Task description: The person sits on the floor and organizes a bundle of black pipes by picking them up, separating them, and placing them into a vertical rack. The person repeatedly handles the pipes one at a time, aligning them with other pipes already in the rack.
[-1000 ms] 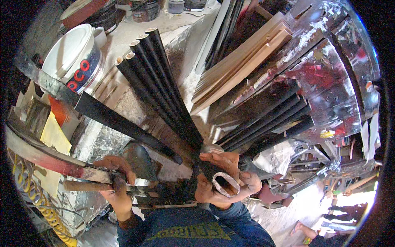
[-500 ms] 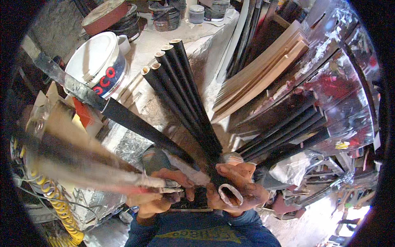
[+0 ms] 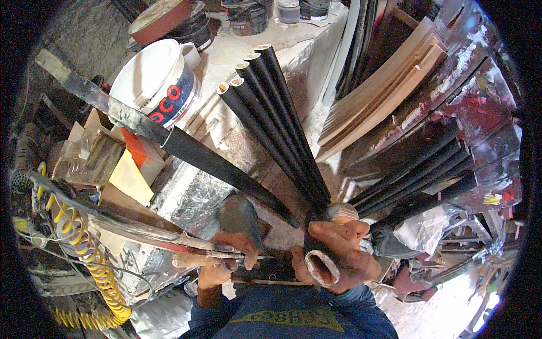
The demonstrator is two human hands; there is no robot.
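Observation:
My left hand (image 3: 226, 261) is closed around the near end of a bundle of long, thin strips (image 3: 141, 227), partly grey and partly wood-coloured with a bit of red. The strips stretch out to the left; their exact kind is unclear. My right hand (image 3: 347, 248) grips a black oval tube (image 3: 320, 268) whose pale, rough cut end points up toward me. Past that hand, several black tubes (image 3: 276, 118) with pale open ends fan away from me. A flat black sleeve-like length (image 3: 226, 179) lies to their left, meeting a scuffed grey bar (image 3: 135, 120).
A white bucket (image 3: 148, 79) stands at the far left near small tubs (image 3: 247, 17). Curved wooden strips (image 3: 389, 85) lean at the right, above more black tubes (image 3: 415, 172). A coiled yellow hose (image 3: 93, 257) hangs at the left, near cardboard pieces (image 3: 101, 152).
The strips in my left hand were smeared by motion and now show sharply. The whole scene has shifted right and slightly up in view. My right hand still holds the tube.

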